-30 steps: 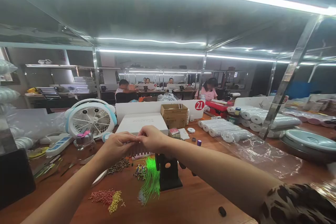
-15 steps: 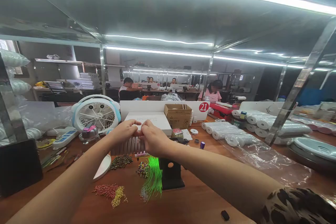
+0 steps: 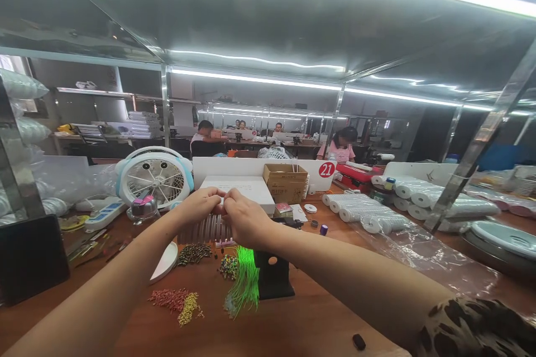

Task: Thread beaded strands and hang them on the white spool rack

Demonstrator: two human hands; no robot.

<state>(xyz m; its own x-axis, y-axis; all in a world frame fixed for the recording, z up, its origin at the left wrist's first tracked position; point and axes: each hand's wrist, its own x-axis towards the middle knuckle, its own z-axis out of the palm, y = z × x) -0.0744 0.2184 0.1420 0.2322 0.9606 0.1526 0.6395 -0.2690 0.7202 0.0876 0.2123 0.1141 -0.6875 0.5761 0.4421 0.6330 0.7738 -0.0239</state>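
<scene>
My left hand (image 3: 201, 206) and my right hand (image 3: 247, 218) meet fingertip to fingertip above the middle of the table. Both are closed in a pinch, and whatever lies between the fingers is too small or hidden to make out. Just below them is a row of pale spools (image 3: 205, 230), partly covered by the hands. A bundle of bright green cords (image 3: 245, 284) hangs under my right hand beside a black stand (image 3: 274, 276). Little piles of dark beads (image 3: 195, 254), mixed-colour beads (image 3: 229, 268), red beads (image 3: 170, 300) and gold beads (image 3: 190, 309) lie nearer to me.
A white and blue fan (image 3: 157, 177) stands at the left near a power strip (image 3: 104, 215). Behind the hands are a white box (image 3: 238, 187) and a cardboard box (image 3: 286, 183). Wrapped white rolls (image 3: 368, 212) lie at the right. A dark tablet (image 3: 33, 259) stands at far left.
The hands stay together in nearly the same pinch, with only slight finger movement. The view has shifted a little.
</scene>
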